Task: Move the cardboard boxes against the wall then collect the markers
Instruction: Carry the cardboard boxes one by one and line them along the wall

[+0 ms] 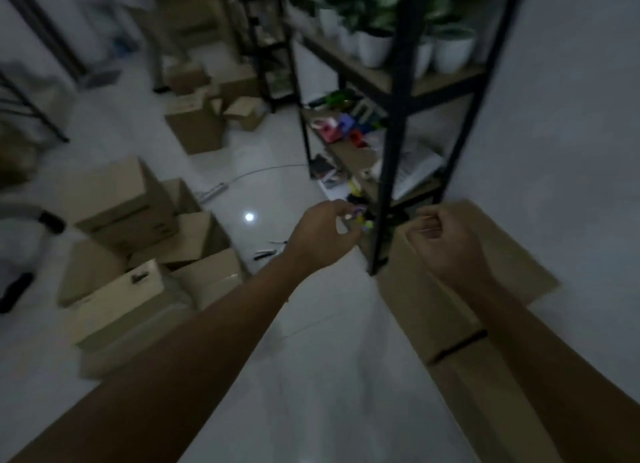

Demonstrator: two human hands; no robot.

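My left hand reaches toward the bottom of the black shelf and is closed around a small bunch of coloured markers, purple and yellow tips showing. My right hand is curled shut over a cardboard box that stands against the white wall beside the shelf post; nothing shows in its fingers. Two dark markers lie on the floor just left of my left wrist. Several more cardboard boxes are piled on the floor at left, and others sit farther back.
A black metal shelf holds white plant pots, colourful small items and papers. A white power strip with a cable lies on the glossy tiled floor. Table legs stand at far left. The frame is dim and blurred.
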